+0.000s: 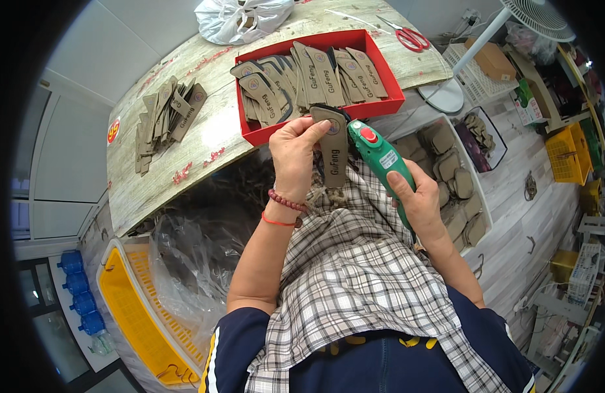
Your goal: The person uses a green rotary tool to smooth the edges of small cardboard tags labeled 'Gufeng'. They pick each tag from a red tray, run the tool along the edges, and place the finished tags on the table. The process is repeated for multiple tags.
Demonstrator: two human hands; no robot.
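My left hand (pixel 291 154) pinches a tan fabric piece (pixel 335 147) between thumb and fingers. It is long and narrow, with dark print, a small round emblem and a dark upper edge, and hangs upright in front of a red box (pixel 253 135). Around a green handheld power tool (pixel 384 160) with a red button, my right hand (pixel 418 196) is closed. The tool's head is beside the fabric's upper right edge; whether they touch, I cannot tell. Many similar printed pieces (pixel 319 75) fill the box. A loose pile (pixel 169 118) of them lies on the worn table (pixel 204 72).
Red-handled scissors (pixel 412 40) and a white plastic bag (pixel 240 21) lie toward the table's far side. Right of my lap stands a white bin (pixel 488 213) of tan pads. A fan base (pixel 441 98) is beyond it. At left are a yellow basket (pixel 122 288) and clear plastic (pixel 191 262).
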